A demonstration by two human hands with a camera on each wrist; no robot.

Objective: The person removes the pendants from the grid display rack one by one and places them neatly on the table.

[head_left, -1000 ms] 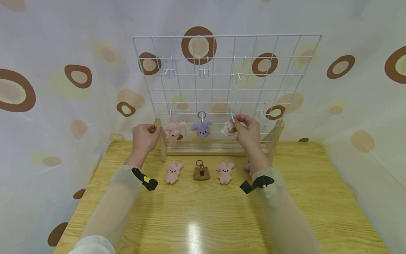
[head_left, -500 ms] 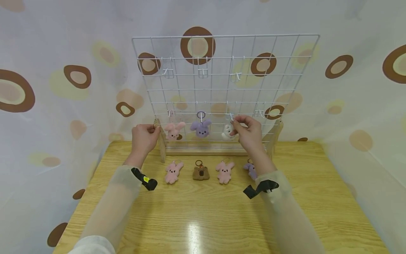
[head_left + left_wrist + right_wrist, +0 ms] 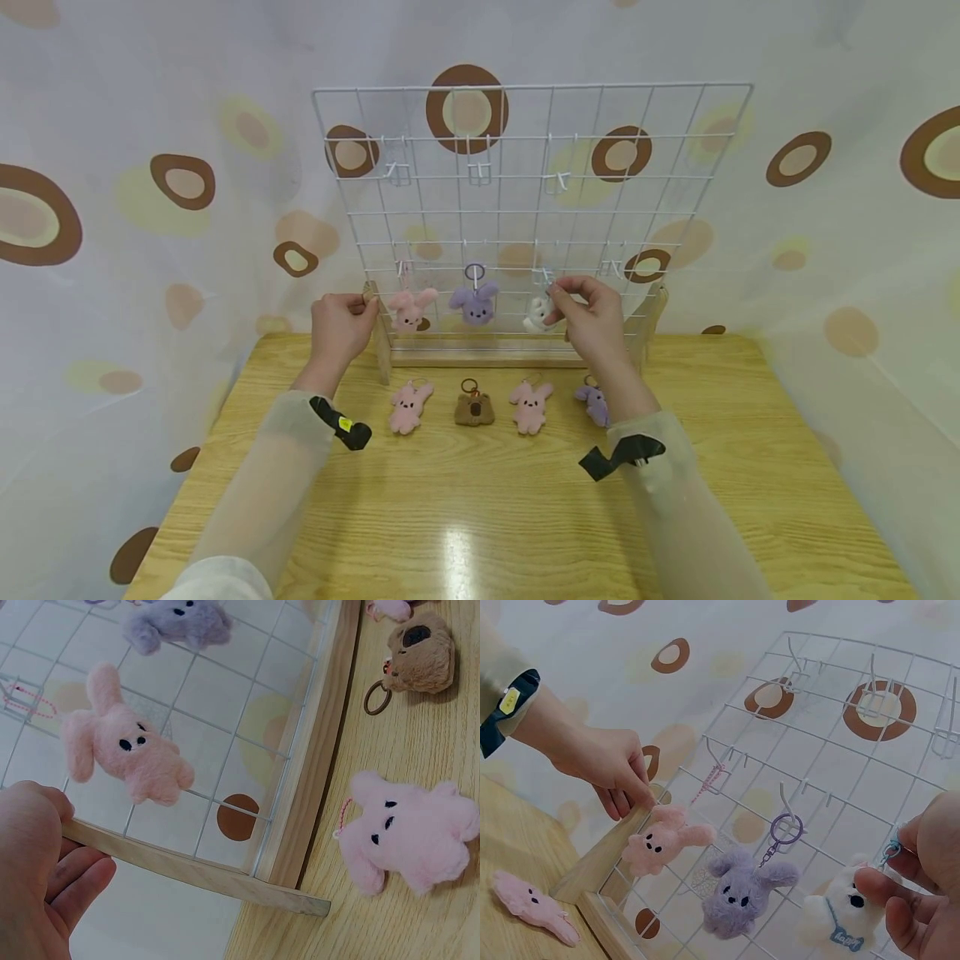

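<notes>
My left hand [image 3: 339, 329] grips the wooden end post [image 3: 195, 862] of a white wire grid rack [image 3: 517, 210]. With thumb and fingers my right hand [image 3: 597, 323] pinches the blue ring area of a white plush dog keychain [image 3: 841, 913], at the rack's lower hook row. This keychain has a blue bone-shaped tag, and my fingers partly cover it; whether its ring sits over the hook cannot be told. To its left hang a purple plush bunny keychain [image 3: 476, 307] and a pink plush bunny keychain [image 3: 408, 312], each on a hook.
In front of the rack on the wooden table [image 3: 420, 500] lie a pink bunny keychain [image 3: 407, 410], a brown bear keychain [image 3: 474, 409], another pink bunny keychain [image 3: 530, 410] and a purple one [image 3: 595, 405]. Bare hooks [image 3: 480, 173] stick out along the upper row, another hook [image 3: 612, 268] at lower right.
My right hand has drawn slightly right and down beside the white keychain, uncovering more of the purple keychain on the table. The left hand stays on the post.
</notes>
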